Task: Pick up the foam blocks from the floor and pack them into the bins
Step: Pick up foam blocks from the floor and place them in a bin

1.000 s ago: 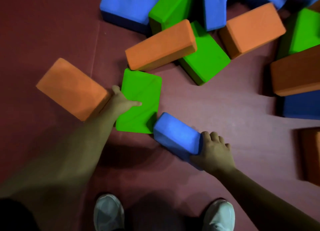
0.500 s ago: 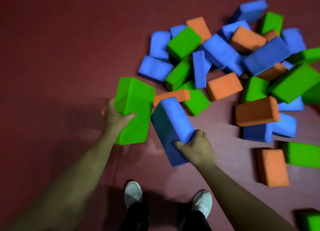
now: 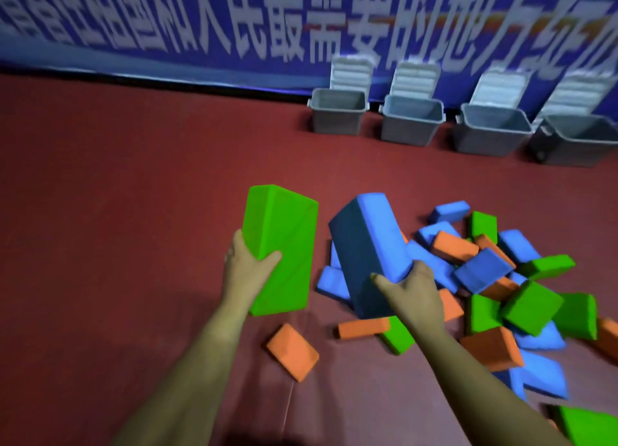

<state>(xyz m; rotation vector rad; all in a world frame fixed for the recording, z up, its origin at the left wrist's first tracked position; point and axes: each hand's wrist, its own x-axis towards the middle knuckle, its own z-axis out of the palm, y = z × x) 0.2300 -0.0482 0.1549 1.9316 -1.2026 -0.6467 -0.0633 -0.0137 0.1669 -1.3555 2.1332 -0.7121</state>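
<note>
**A:** Where are the carried blocks?

**B:** Both are in the centre of the frame, lifted off the floor [image 3: 133, 195]. The green block [image 3: 284, 245] stands nearly upright, left of centre. The left hand [image 3: 247, 271] grips its lower left edge, with the thumb across the front face and the fingers wrapped behind.

**A:** And the other one?

**B:** The blue block [image 3: 364, 251] is just right of the green one, tilted a little. They are near each other but apart, and a strip of red floor shows between them. The right hand [image 3: 413, 295] holds the blue block low on its right side. The thumb presses the darker front face and the fingers curl round the edge.

**A:** What about the rest of the blocks?

**B:** A heap of blocks [image 3: 481, 273] in blue, orange and green lies on the floor from right of centre down to the lower right corner. Part of it is hidden behind the blue block and the right forearm. A lone orange block [image 3: 292, 352] lies flat away from the heap, below the green block and between the two forearms.

**A:** And the bins?

**B:** Four grey bins [image 3: 336, 116] stand in a row at the upper right, well apart from the hands. Their pale lids [image 3: 351, 72] are raised and lean back against the wall.

**A:** What's behind them?

**B:** A blue banner [image 3: 167, 21] with large white characters runs across the top of the frame. It is too blurred to read.
</note>
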